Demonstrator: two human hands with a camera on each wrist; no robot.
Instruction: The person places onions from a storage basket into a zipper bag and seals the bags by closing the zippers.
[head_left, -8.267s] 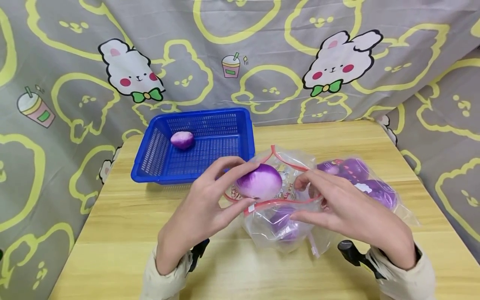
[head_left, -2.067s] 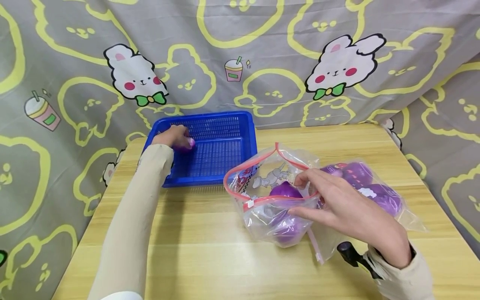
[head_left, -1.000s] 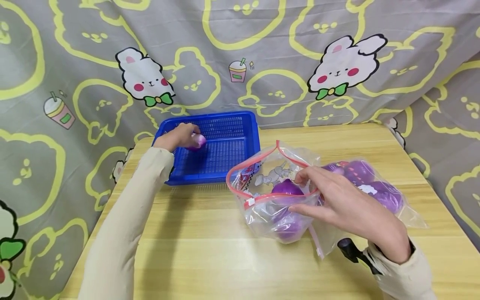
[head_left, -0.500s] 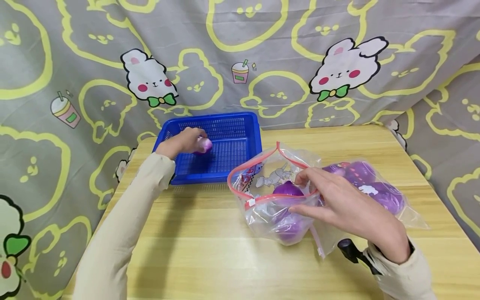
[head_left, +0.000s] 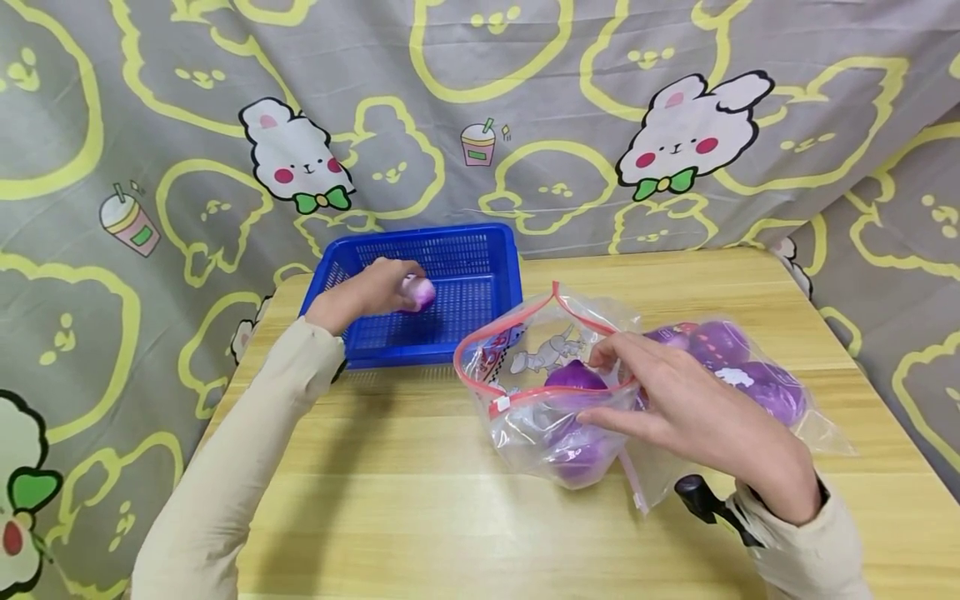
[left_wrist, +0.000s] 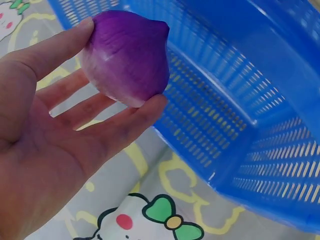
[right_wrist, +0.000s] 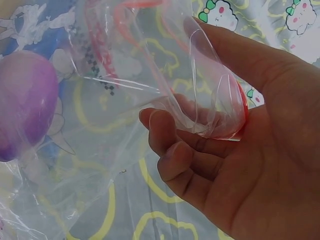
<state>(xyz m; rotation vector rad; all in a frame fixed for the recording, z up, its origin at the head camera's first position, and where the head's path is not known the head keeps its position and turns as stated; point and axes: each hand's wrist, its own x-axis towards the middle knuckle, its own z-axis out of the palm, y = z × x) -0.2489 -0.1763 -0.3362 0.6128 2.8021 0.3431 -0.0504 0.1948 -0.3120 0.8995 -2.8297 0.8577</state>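
Note:
In the head view my left hand is over the blue plastic basket, holding a purple onion. The left wrist view shows this onion between the thumb and fingertips, its pointed end outward, with the basket wall behind it. My right hand grips the red-edged rim of a clear zip bag and its mouth gapes. Inside that bag lie purple onions, one above another. In the right wrist view, curled fingers hold the bag's edge.
A second clear bag with several purple onions lies to the right, partly behind my right hand. All of this is on a wooden table. A patterned grey cloth hangs behind and at the sides.
Earlier my left hand held an onion at the bag's mouth; then it reached into the basket. It has since shifted right with another onion. My right hand stays at the bag.

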